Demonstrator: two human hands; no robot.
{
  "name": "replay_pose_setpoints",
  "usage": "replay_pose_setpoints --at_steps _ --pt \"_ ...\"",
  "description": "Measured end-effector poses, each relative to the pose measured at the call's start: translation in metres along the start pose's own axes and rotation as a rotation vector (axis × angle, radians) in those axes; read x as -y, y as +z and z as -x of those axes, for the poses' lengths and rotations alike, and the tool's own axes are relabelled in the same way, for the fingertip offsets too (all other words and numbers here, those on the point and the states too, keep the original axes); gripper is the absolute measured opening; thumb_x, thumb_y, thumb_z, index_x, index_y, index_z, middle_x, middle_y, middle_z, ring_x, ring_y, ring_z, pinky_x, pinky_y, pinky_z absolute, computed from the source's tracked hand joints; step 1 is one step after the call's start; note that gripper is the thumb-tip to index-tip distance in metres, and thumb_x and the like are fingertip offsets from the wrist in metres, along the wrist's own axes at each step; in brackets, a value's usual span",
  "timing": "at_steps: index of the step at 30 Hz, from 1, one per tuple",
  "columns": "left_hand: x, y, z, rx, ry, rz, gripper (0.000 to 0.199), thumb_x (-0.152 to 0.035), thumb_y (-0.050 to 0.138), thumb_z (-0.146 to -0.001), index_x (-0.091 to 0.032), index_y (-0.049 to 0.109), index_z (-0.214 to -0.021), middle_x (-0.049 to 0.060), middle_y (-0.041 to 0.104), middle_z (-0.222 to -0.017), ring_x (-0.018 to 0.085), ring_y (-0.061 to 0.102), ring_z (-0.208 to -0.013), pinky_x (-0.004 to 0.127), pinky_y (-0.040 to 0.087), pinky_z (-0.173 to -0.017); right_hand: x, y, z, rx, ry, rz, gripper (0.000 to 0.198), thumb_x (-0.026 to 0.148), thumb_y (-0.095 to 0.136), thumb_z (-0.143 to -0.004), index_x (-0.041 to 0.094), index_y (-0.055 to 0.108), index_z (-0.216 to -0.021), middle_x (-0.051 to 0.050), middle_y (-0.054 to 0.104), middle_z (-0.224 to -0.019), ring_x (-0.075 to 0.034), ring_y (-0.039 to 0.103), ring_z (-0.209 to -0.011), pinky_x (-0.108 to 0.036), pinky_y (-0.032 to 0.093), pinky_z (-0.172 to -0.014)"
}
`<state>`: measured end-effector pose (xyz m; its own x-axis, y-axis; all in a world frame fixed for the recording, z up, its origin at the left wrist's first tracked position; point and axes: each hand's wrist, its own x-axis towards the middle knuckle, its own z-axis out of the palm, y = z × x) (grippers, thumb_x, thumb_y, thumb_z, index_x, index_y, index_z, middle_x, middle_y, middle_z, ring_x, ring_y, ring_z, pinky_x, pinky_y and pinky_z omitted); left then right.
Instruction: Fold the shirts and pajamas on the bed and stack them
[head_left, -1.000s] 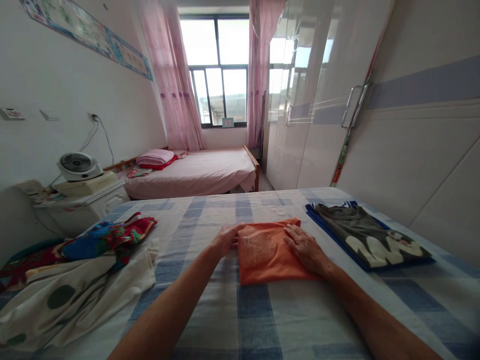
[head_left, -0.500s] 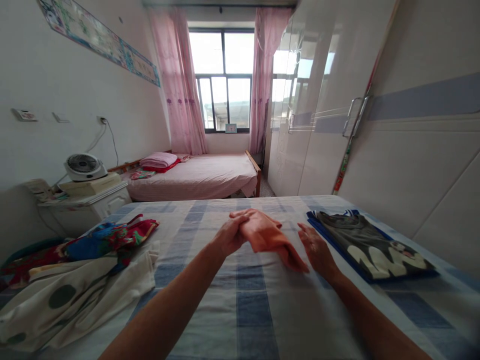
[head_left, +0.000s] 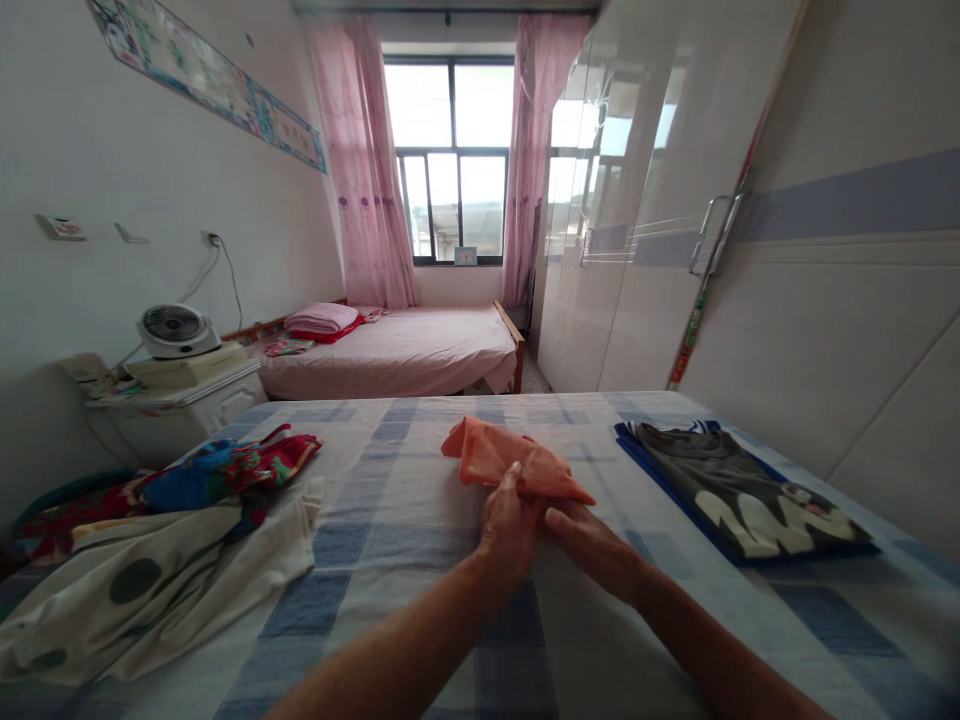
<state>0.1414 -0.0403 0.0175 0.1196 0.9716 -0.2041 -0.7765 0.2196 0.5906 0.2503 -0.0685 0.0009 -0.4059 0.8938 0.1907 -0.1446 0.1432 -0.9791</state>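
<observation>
A small orange cloth (head_left: 510,462), partly folded and creased, is held up over the middle of the checked bed sheet (head_left: 420,600); its exact kind is unclear. My left hand (head_left: 508,525) grips its near edge, thumb on top and fingers underneath. Close beside it, my right hand (head_left: 592,540) is closed on the near right part, its fingertips hidden below the fabric. To the right lies a folded dark grey T-shirt (head_left: 720,475) with a white print, on top of blue clothing (head_left: 724,545). Rumpled at the left are a cream garment with dark dots (head_left: 172,590) and a red and blue patterned garment (head_left: 217,475).
Beyond this bed stands another bed (head_left: 405,345) with a pink sheet and a folded pink bedding piece (head_left: 322,318). A small fan (head_left: 176,328) sits on a white bedside cabinet (head_left: 225,395) at the left. A glossy wardrobe (head_left: 645,250) lines the right side.
My left hand has shifted right and nearer to me along the cloth. My right hand has come left from the sheet and taken hold of the cloth, which has turned and opened out somewhat.
</observation>
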Motion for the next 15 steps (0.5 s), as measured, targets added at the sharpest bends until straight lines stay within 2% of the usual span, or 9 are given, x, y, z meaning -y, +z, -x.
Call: replay_pose_setpoints --at_steps 2,4,6,8,9,11,13,15 --pt "0.011 -0.004 0.012 -0.009 -0.030 -0.028 0.022 -0.020 0.049 -0.089 -0.007 0.066 -0.091 0.018 0.069 -0.105 0.025 0.065 -0.102 0.034 0.052 -0.092 -0.002 0.005 -0.003 -0.129 -0.017 -0.106 0.047 0.049 0.049 -0.087 0.023 0.054 -0.126 -0.005 0.055 -0.132 -0.020 0.041 -0.130 -0.040 0.032 -0.109" --pt "0.014 -0.010 0.024 -0.006 -0.064 -0.076 0.020 -0.018 0.052 -0.088 -0.006 0.067 -0.090 0.018 0.069 -0.106 0.023 0.066 -0.101 0.031 0.052 -0.091 -0.005 0.007 -0.006 -0.291 0.012 -0.245 0.047 0.052 0.052 -0.084 0.020 0.058 -0.118 -0.007 0.061 -0.124 -0.021 0.048 -0.124 -0.039 0.037 -0.105" --pt "0.014 -0.020 0.034 0.058 -0.123 -0.200 0.022 -0.020 0.055 -0.085 -0.006 0.067 -0.098 0.017 0.068 -0.110 0.022 0.065 -0.101 0.029 0.053 -0.088 -0.009 0.006 -0.008 -0.479 0.085 -0.365 0.042 0.047 0.062 -0.077 0.017 0.062 -0.106 -0.007 0.067 -0.109 -0.022 0.057 -0.112 -0.037 0.045 -0.097" --pt "0.012 -0.035 0.042 0.157 -0.147 -0.430 0.030 -0.023 0.059 -0.083 -0.008 0.065 -0.108 0.015 0.067 -0.113 0.023 0.066 -0.097 0.029 0.055 -0.079 -0.011 0.005 -0.007 -0.637 0.122 -0.438 0.032 0.037 0.070 -0.071 0.017 0.063 -0.095 -0.004 0.070 -0.092 -0.020 0.064 -0.094 -0.033 0.052 -0.084" --pt "0.012 -0.043 0.045 0.218 -0.123 -0.580 0.030 -0.022 0.058 -0.082 -0.009 0.065 -0.109 0.014 0.067 -0.111 0.023 0.066 -0.094 0.029 0.056 -0.073 -0.011 0.004 -0.007 -0.690 0.109 -0.458 0.028 0.032 0.071 -0.069 0.017 0.062 -0.091 -0.002 0.070 -0.086 -0.018 0.065 -0.086 -0.029 0.053 -0.077" --pt "0.011 -0.057 0.050 0.359 0.015 -0.907 0.027 -0.019 0.055 -0.081 -0.012 0.068 -0.104 0.011 0.070 -0.099 0.022 0.066 -0.085 0.028 0.054 -0.068 -0.007 0.000 -0.006 -0.758 0.044 -0.485 0.022 0.024 0.071 -0.068 0.018 0.061 -0.087 0.001 0.069 -0.078 -0.014 0.065 -0.074 -0.024 0.054 -0.067" --pt "0.009 -0.065 0.055 0.515 0.197 -1.179 0.026 -0.014 0.051 -0.081 -0.014 0.071 -0.098 0.007 0.071 -0.090 0.020 0.065 -0.083 0.028 0.051 -0.074 0.002 -0.008 -0.008 -0.802 -0.014 -0.500 0.017 0.018 0.068 -0.069 0.018 0.060 -0.084 0.003 0.067 -0.073 -0.011 0.063 -0.067 -0.021 0.053 -0.061" --pt "0.008 -0.067 0.057 0.642 0.318 -1.323 0.029 -0.010 0.049 -0.080 -0.017 0.072 -0.097 0.006 0.070 -0.093 0.018 0.064 -0.087 0.027 0.048 -0.083 0.016 -0.020 -0.016 -0.831 -0.071 -0.485 0.012 0.013 0.064 -0.069 0.017 0.059 -0.080 0.003 0.066 -0.069 -0.010 0.061 -0.062 -0.019 0.053 -0.057"
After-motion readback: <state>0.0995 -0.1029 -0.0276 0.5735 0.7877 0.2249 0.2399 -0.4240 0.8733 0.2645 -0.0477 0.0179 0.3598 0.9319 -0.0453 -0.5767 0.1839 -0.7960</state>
